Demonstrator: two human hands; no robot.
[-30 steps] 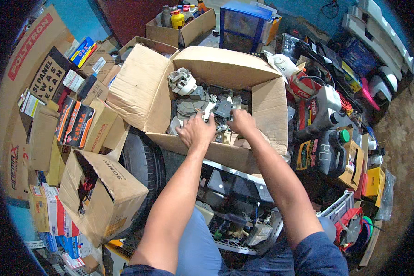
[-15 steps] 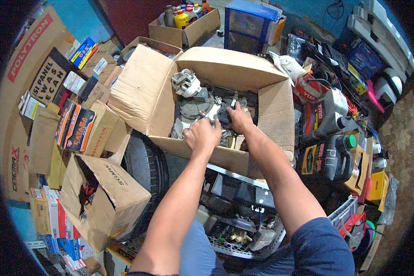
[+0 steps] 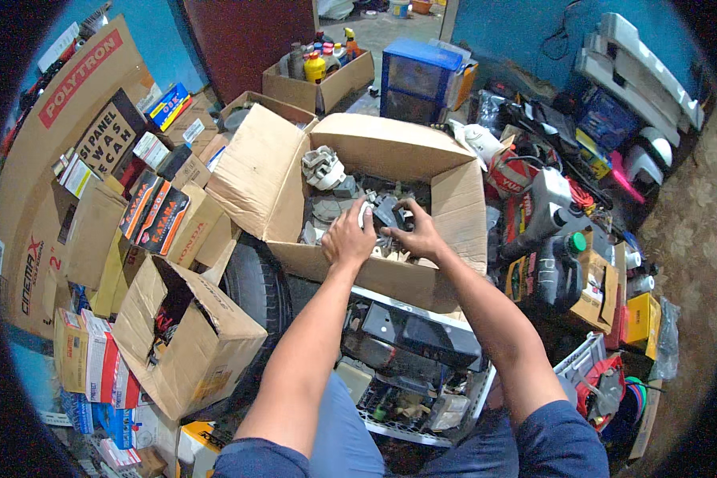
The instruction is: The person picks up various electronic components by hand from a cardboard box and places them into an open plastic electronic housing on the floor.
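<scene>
Both hands reach into an open cardboard box (image 3: 358, 271) full of loose grey, black and white parts. My left hand (image 3: 349, 233) is closed on a small white plastic part (image 3: 364, 213), which shows beside its fingers. My right hand (image 3: 418, 231) has thumb and forefinger apart in a curve. A dark grey plastic part (image 3: 386, 211) lies between the two hands, by the right fingertips; whether they touch it is hard to see. A white ribbed part (image 3: 322, 167) rests in the box's far left corner, beyond my left hand.
Below the box stands a white crate (image 3: 481, 398) of dark parts. A tire (image 3: 255, 279) and a torn carton (image 3: 223, 350) are at left. At right are a black jug (image 3: 556, 275) and piled goods. Behind are a carton of bottles (image 3: 350, 84) and a blue drawer unit (image 3: 413, 84).
My head view has shifted, so the scene sits lower. My left hand now has a white part at its fingers. The right hand's thumb and forefinger have spread apart.
</scene>
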